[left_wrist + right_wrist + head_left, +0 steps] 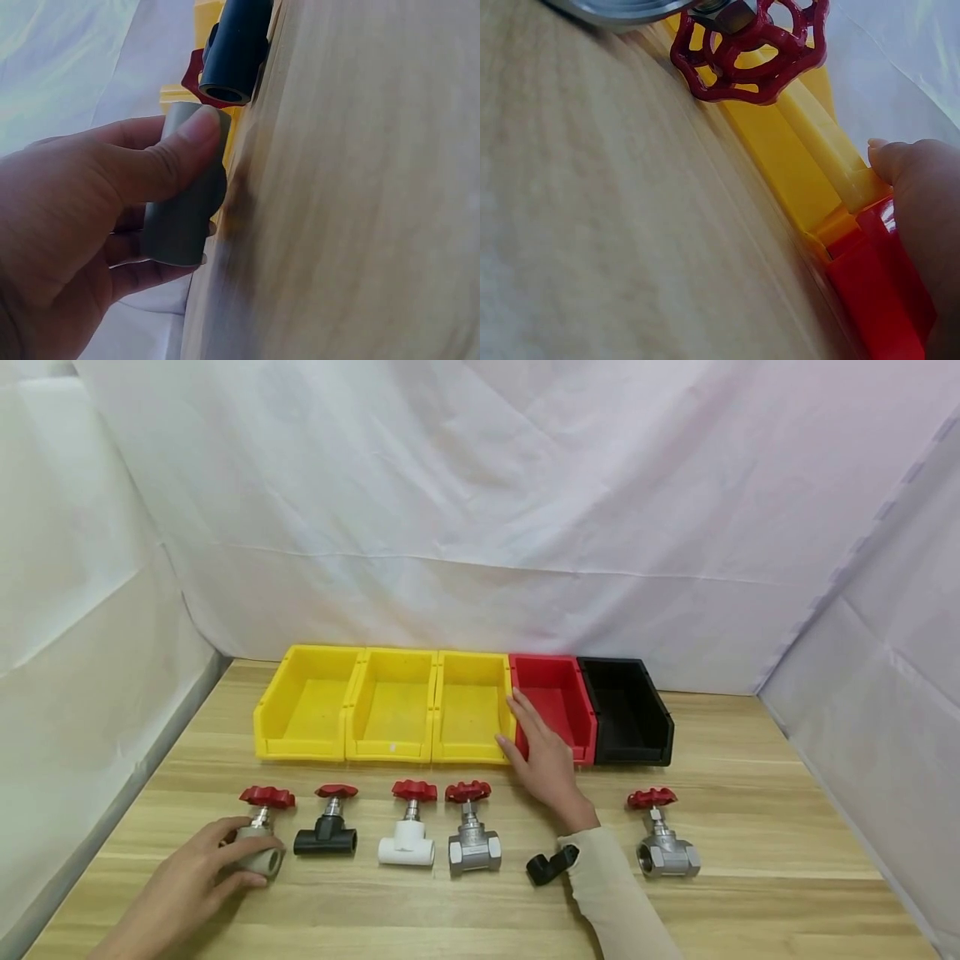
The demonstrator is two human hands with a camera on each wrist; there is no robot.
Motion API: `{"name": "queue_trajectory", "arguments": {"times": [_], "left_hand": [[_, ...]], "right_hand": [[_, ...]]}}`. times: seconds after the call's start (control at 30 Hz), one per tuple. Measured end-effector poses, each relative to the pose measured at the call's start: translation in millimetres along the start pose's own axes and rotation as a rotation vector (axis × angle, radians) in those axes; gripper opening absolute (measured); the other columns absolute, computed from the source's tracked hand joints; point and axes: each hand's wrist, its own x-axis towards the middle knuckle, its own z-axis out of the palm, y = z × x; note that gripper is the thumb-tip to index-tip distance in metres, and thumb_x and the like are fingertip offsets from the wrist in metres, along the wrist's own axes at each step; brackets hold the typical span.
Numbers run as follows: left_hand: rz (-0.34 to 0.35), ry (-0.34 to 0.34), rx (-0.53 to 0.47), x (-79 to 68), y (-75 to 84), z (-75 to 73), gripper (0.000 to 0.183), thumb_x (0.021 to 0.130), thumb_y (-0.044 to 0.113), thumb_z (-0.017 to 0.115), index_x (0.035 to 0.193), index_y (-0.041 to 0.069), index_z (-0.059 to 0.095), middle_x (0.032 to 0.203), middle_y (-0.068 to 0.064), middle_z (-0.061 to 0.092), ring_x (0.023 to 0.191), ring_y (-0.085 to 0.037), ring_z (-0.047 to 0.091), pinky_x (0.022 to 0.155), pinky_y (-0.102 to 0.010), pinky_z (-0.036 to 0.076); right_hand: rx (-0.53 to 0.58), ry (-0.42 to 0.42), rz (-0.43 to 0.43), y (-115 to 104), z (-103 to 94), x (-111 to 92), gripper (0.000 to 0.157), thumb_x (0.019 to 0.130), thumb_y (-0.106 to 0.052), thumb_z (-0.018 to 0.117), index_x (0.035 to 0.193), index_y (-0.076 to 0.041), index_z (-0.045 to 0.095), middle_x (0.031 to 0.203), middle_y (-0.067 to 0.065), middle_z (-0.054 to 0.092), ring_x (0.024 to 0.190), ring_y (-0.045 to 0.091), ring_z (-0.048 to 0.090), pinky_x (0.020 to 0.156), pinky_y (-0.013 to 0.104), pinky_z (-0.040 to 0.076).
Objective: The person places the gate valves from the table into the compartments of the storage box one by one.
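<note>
The left hand (187, 872) curls its thumb and fingers round the body of the grey valve (264, 862), in front of the red bin (564, 706) and far to its left. The right hand (547, 768) lies over the red bin's left side, fingers nearly straight and gripping nothing, thumb at the rim of the adjoining yellow bin (472, 710). The black valve (326, 839), white valve (408, 839) and a steel valve (474, 847) stand front-left of the red bin, another steel valve front-right.
</note>
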Motion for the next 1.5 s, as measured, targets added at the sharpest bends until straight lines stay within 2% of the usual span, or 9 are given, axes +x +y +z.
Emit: {"name": "queue_trajectory", "arguments": {"times": [0.13, 0.27, 0.37, 0.5, 0.67, 0.83, 1.07, 1.2, 1.5], "left_hand": [[0.073, 0.100, 0.020, 2.2, -1.2, 0.2, 0.046, 0.064, 0.017, 0.086, 0.106, 0.028, 0.071, 0.113, -0.015, 0.057, 0.093, -0.033, 0.058, 0.069, -0.054, 0.051], [0.143, 0.191, 0.049, 8.9, -2.8, -2.0, 0.052, 0.059, 0.011, 0.087, 0.107, 0.024, 0.071, 0.111, -0.017, 0.056, 0.089, -0.033, 0.058, 0.065, -0.054, 0.052], [0.167, 0.227, 0.063, 15.6, -3.3, -4.8, 0.054, 0.057, 0.009, 0.087, 0.106, 0.022, 0.071, 0.110, -0.018, 0.056, 0.087, -0.033, 0.058, 0.063, -0.053, 0.052], [0.189, 0.252, 0.060, 23.3, -1.3, -7.4, 0.052, 0.057, 0.011, 0.087, 0.106, 0.021, 0.072, 0.109, -0.017, 0.057, 0.086, -0.031, 0.057, 0.062, -0.051, 0.052], [0.198, 0.263, 0.051, 35.7, 2.7, -11.3, 0.052, 0.057, 0.011, 0.086, 0.106, 0.021, 0.071, 0.108, -0.017, 0.058, 0.083, -0.031, 0.058, 0.060, -0.051, 0.051], [0.185, 0.266, 0.033, 53.8, 6.8, -16.2, 0.049, 0.061, 0.009, 0.086, 0.106, 0.020, 0.071, 0.107, -0.016, 0.058, 0.082, -0.030, 0.058, 0.059, -0.050, 0.051], [0.157, 0.243, 0.021, 74.0, 10.8, -19.1, 0.043, 0.065, 0.009, 0.085, 0.105, 0.017, 0.071, 0.107, -0.022, 0.059, 0.088, -0.039, 0.057, 0.066, -0.056, 0.051], [0.149, 0.251, 0.023, 84.8, 9.0, -18.5, 0.042, 0.065, 0.007, 0.085, 0.104, 0.016, 0.071, 0.106, -0.022, 0.058, 0.088, -0.039, 0.057, 0.067, -0.056, 0.050], [0.177, 0.251, 0.066, 104.1, 4.4, -11.5, 0.040, 0.067, 0.009, 0.085, 0.104, 0.014, 0.070, 0.107, -0.024, 0.057, 0.088, -0.041, 0.056, 0.068, -0.057, 0.051]], "right_hand": [[-0.003, 0.004, -0.009, 0.2, -0.3, -0.2, 0.072, 0.089, -0.036, 0.066, 0.150, -0.024, 0.031, 0.156, -0.013, 0.021, 0.111, 0.025, 0.057, 0.078, 0.046, 0.052], [-0.015, 0.007, -0.011, -0.1, -0.4, 0.3, 0.071, 0.090, -0.039, 0.065, 0.150, -0.024, 0.032, 0.156, -0.014, 0.021, 0.100, 0.024, 0.060, 0.073, 0.042, 0.052], [-0.021, 0.007, -0.007, 0.4, 0.1, 0.6, 0.070, 0.090, -0.040, 0.064, 0.151, -0.025, 0.031, 0.156, -0.015, 0.020, 0.100, 0.024, 0.060, 0.073, 0.043, 0.052], [-0.019, -0.002, 0.004, 0.5, 0.4, -0.1, 0.071, 0.090, -0.040, 0.064, 0.151, -0.025, 0.031, 0.156, -0.015, 0.019, 0.108, 0.025, 0.058, 0.078, 0.047, 0.051], [-0.023, -0.017, 0.024, -0.3, -0.1, -1.2, 0.071, 0.090, -0.041, 0.064, 0.151, -0.027, 0.030, 0.156, -0.015, 0.018, 0.113, 0.026, 0.055, 0.082, 0.051, 0.049], [-0.024, -0.004, 0.022, -0.7, -1.3, -0.8, 0.071, 0.089, -0.038, 0.066, 0.150, -0.025, 0.031, 0.156, -0.015, 0.020, 0.108, 0.025, 0.058, 0.079, 0.048, 0.050], [-0.020, -0.018, 0.028, -1.1, 0.2, -0.1, 0.073, 0.089, -0.039, 0.065, 0.151, -0.029, 0.028, 0.157, -0.015, 0.018, 0.114, 0.025, 0.055, 0.082, 0.050, 0.049], [-0.021, -0.023, 0.027, -1.5, 0.0, 0.1, 0.073, 0.090, -0.040, 0.065, 0.151, -0.030, 0.027, 0.157, -0.012, 0.019, 0.114, 0.026, 0.055, 0.082, 0.051, 0.048], [-0.032, -0.015, 0.023, -0.9, 1.2, -0.7, 0.072, 0.090, -0.040, 0.065, 0.151, -0.026, 0.029, 0.157, -0.014, 0.018, 0.113, 0.026, 0.055, 0.082, 0.051, 0.048]]}}
